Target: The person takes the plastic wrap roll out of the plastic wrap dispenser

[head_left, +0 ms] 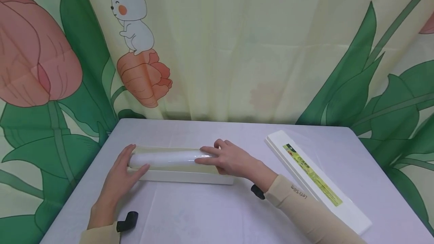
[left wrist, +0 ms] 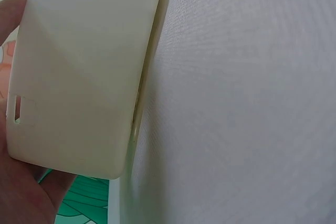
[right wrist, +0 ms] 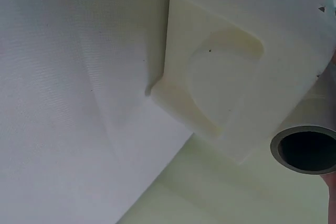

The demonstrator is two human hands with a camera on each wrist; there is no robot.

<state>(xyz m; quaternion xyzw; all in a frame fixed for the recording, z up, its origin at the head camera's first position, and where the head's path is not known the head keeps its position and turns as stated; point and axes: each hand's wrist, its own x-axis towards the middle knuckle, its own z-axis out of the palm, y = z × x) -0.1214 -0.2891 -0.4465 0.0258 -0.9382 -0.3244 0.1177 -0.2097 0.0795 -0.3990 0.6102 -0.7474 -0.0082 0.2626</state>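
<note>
A clear-wrapped white roll of cling film (head_left: 162,159) lies lengthwise along a long white dispenser box (head_left: 186,177), open at the top. My left hand (head_left: 115,182) holds the roll's left end, thumb on the near side and fingers on the far side. At the other end, my right hand (head_left: 234,161) grips the roll, with two fingers stretched over it. In the right wrist view the roll's hollow tube (right wrist: 315,108) shows above the box's recessed end (right wrist: 226,77). The left wrist view has the box's plain side (left wrist: 84,66), with a small slot near its end.
A long white lid (head_left: 318,182) with a yellow-green label lies slanted on the table's right side. White cloth covers the table (head_left: 196,214). Behind its far edge hangs a printed curtain (head_left: 230,48).
</note>
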